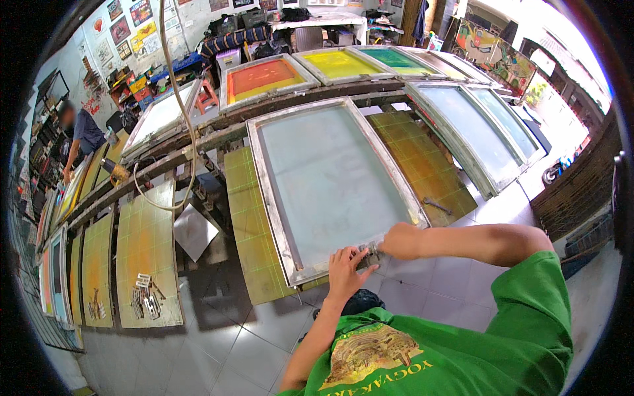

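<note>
In front of me lies a screen printing frame [333,173] with pale grey-blue mesh and a worn, light-coloured rim. At its near edge is a small metal clamp [368,256]. My left hand [346,269] is closed around the left side of this clamp, thumb and fingers on it. Close against the clamp's right side, my right hand [401,241] is curled into a fist. What sits inside that fist is hidden. Beneath the frame, a yellow-brown board [249,218] with grid lines sticks out on the left.
A wrench [437,206] rests on the right-hand board. Metal parts [146,298] lie on a board to the left. Other frames [263,79] line the far side. A cable [193,142] hangs down left of centre. Another person [89,132] stands at the far left.
</note>
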A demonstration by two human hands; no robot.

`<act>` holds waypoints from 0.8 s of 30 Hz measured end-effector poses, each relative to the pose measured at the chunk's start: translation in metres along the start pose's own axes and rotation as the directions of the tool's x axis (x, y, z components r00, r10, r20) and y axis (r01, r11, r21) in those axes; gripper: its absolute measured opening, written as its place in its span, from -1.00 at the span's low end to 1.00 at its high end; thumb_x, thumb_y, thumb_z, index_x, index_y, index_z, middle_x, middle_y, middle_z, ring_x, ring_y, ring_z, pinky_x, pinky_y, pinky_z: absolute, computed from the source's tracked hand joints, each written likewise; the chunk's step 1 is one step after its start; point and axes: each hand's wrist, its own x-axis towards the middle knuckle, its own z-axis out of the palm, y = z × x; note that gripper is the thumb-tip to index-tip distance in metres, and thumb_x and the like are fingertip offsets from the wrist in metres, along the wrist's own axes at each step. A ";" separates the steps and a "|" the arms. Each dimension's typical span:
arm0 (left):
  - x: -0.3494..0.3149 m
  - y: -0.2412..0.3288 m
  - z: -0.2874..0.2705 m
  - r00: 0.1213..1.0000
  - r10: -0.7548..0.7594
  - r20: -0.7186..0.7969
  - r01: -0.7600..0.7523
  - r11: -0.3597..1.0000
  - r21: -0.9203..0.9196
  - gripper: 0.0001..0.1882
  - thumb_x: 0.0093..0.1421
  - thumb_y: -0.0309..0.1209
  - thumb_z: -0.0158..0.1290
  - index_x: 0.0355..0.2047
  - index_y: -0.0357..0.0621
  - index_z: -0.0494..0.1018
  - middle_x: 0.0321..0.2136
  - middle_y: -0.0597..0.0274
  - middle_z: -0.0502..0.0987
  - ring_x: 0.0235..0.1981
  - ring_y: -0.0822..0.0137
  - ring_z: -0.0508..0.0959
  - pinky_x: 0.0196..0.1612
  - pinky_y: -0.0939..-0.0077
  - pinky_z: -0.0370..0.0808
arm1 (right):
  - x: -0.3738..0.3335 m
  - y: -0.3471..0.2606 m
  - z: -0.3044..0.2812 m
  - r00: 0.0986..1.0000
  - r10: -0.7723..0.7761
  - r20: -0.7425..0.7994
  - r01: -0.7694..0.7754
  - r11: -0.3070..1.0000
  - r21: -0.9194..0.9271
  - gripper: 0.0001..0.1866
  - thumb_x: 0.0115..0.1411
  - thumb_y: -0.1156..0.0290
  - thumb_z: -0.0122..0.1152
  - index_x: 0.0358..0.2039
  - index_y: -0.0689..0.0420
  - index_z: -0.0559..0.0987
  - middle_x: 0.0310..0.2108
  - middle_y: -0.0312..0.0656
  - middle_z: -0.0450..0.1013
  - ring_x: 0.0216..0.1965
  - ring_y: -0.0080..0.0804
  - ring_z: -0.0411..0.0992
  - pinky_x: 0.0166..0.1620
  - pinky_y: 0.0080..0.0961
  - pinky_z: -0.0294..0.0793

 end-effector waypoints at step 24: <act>0.002 -0.007 0.010 0.998 -0.004 -0.060 0.003 1.000 -0.009 -0.77 0.11 -0.31 0.35 -0.23 -0.03 0.63 -0.22 0.25 0.54 -0.14 0.12 0.52 -0.11 0.21 0.38 | 0.037 -0.076 0.120 0.198 0.940 -0.278 0.098 0.263 0.960 -0.61 0.08 0.17 0.61 -0.36 0.24 0.66 -0.64 -0.21 0.51 -0.57 -0.49 0.45 -0.41 -0.46 0.45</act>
